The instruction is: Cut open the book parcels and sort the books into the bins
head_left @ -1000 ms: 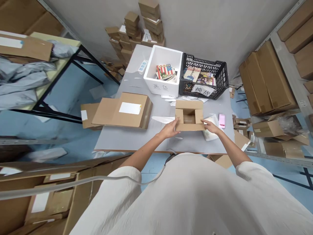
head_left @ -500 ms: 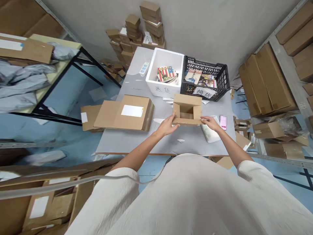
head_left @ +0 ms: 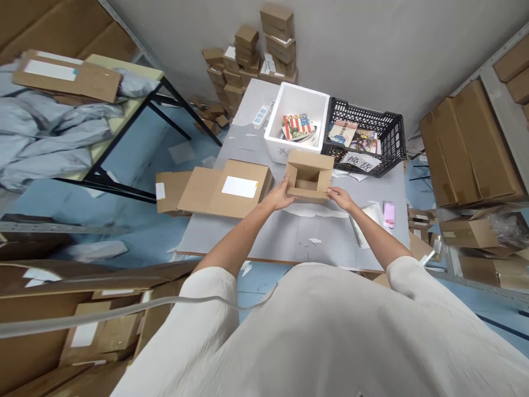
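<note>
A small open cardboard box (head_left: 311,161) is held between my two hands above the grey table (head_left: 285,237), and its inside looks bare. At the box's left front corner, my left hand (head_left: 279,196) grips the side, thumb by the front flap. My right hand (head_left: 340,197) pinches the right front corner. To the left lies a larger cardboard box (head_left: 233,190) with a white label and a flap spread out. By my right forearm are a pale wrapped packet (head_left: 366,223), partly covered by the arm, and a phone (head_left: 388,214) with a pink screen.
Behind the small box stand a white foam box (head_left: 275,146) with books and a black crate (head_left: 390,149) with more books. A power strip (head_left: 261,117) lies at the back left. Stacked cartons (head_left: 278,47) line the wall. Grey parcels (head_left: 45,143) cover the left table.
My hands have moved the small box a little left and back across the table, nearer the foam box. The whole view has shifted, with the surroundings now further right.
</note>
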The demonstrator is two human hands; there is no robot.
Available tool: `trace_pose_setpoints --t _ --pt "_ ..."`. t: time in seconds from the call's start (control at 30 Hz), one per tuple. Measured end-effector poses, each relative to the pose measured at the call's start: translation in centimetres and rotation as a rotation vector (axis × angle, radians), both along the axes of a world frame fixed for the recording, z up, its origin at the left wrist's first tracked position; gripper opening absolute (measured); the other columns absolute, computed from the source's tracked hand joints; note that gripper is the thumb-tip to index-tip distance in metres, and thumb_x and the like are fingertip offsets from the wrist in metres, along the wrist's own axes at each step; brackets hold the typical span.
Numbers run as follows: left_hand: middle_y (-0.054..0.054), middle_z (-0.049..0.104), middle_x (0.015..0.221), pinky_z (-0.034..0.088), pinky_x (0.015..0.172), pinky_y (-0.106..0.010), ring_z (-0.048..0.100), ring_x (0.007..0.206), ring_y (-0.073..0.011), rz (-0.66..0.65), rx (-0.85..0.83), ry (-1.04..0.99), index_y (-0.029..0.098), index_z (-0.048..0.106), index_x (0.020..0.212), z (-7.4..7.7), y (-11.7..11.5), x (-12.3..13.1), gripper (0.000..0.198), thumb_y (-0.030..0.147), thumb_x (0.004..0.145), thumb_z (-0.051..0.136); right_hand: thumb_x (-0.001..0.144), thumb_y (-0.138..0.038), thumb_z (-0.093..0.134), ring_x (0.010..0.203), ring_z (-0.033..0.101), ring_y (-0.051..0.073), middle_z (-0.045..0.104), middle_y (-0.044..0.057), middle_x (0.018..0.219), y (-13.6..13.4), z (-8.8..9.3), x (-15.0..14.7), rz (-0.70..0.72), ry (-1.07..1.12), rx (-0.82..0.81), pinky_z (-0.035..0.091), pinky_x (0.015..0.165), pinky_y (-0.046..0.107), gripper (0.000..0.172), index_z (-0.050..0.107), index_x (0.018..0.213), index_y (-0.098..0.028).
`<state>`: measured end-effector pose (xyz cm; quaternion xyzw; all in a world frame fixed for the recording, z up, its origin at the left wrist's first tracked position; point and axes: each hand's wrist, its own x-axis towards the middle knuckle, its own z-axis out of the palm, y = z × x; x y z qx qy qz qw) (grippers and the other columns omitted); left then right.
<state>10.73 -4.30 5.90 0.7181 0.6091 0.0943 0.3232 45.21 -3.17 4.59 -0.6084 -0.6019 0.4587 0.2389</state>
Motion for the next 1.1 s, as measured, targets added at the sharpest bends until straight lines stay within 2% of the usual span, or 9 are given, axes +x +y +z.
trace_pose_setpoints --t 0.1,0.2,0.27,0.4,0.5,0.67,0.8,0.9,1.1 --pt "-0.024 0.053 0.175 0.03 0.141 -0.061 0.047 0.165 -0.0447 -0.042 0.069 0.082 0.013 0.019 0.186 -0.4 0.4 0.0 0.11 0.044 0.095 0.071 0.098 -0.068 0.075 0.15 0.066 0.036 0.075 0.014 0.156 0.0 -0.3 -0.4 -0.01 -0.009 -0.03 0.05 0.133 0.056 0.058 0.087 0.132 -0.023" --pt "-0.024 0.051 0.177 0.005 0.146 -0.068 0.028 0.177 -0.045 -0.141 0.146 0.138 0.014 0.032 0.183 -0.2 0.3 0.7 0.1 0.04 0.095 0.071 0.1 -0.07 0.071 0.145 0.068 0.034 0.07 0.013 0.161 -0.3 -0.4 -0.4 -0.016 0.021 -0.086 0.06 0.122 0.053 0.059 0.085 0.136 -0.024" --pt "-0.022 0.05 0.178 -0.002 0.145 -0.071 0.023 0.178 -0.0444 -0.209 0.178 0.132 0.016 0.037 0.181 0.2 0.0 1.6 0.096 0.039 0.094 0.073 0.102 -0.072 0.069 0.139 0.07 0.033 0.07 0.013 0.16 -0.5 -0.3 0.0 -0.011 0.034 -0.114 0.066 0.113 0.05 0.06 0.084 0.136 -0.024" --pt "-0.022 0.044 0.182 -0.001 0.143 -0.075 0.023 0.178 -0.0453 -0.303 0.239 0.055 0.019 0.04 0.18 1.5 -0.7 4.5 0.095 0.039 0.093 0.075 0.107 -0.074 0.06 0.128 0.074 0.03 0.073 0.015 0.149 -1.0 -0.1 2.0 -0.044 0.003 -0.081 0.068 0.105 0.044 0.063 0.082 0.135 -0.022" --pt "-0.02 0.046 0.181 0.003 0.143 -0.075 0.025 0.177 -0.0452 -0.371 0.295 -0.051 0.024 0.047 0.176 2.7 -1.3 7.6 0.086 0.035 0.095 0.074 0.107 -0.071 0.059 0.123 0.075 0.027 0.074 0.014 0.144 -2.0 -0.2 4.7 -0.116 -0.02 -0.069 0.067 0.103 0.041 0.06 0.081 0.136 -0.022" --pt "-0.018 0.049 0.179 0.016 0.143 -0.07 0.037 0.171 -0.042 -0.506 0.327 -0.185 0.025 0.055 0.171 3.6 -3.1 14.3 0.071 0.026 0.1 0.064 0.102 -0.051 0.065 0.125 0.074 0.027 0.078 0.012 0.142 -5.7 -1.0 10.8 -0.251 -0.081 -0.075 0.06 0.117 0.049 0.044 0.082 0.131 -0.023" --pt "-0.017 0.049 0.178 0.028 0.14 -0.063 0.044 0.166 -0.0384 -0.554 0.257 -0.202 0.025 0.056 0.169 2.0 -4.8 19.3 0.066 0.025 0.103 0.058 0.097 -0.036 0.066 0.132 0.074 0.029 0.073 0.015 0.155 -9.7 -1.7 15.9 -0.379 -0.172 -0.137 0.055 0.124 0.051 0.043 0.08 0.134 -0.021" --pt "-0.017 0.051 0.177 0.034 0.137 -0.062 0.046 0.165 -0.039 -0.548 0.151 -0.191 0.024 0.06 0.166 -0.2 -6.0 22.3 0.064 0.023 0.102 0.059 0.094 -0.029 0.065 0.139 0.072 0.031 0.067 0.019 0.164 -12.2 -2.4 19.1 -0.462 -0.267 -0.194 0.053 0.127 0.05 0.051 0.076 0.142 -0.016" --pt "-0.015 0.056 0.172 0.047 0.133 -0.057 0.056 0.157 -0.0385 -0.511 -0.055 -0.185 0.024 0.065 0.16 -4.9 -8.5 26.7 0.063 0.023 0.097 0.065 0.088 -0.028 0.071 0.152 0.066 0.034 0.067 0.021 0.164 -14.9 -4.5 22.9 -0.472 -0.351 -0.298 0.046 0.134 0.05 0.058 0.075 0.145 -0.014"
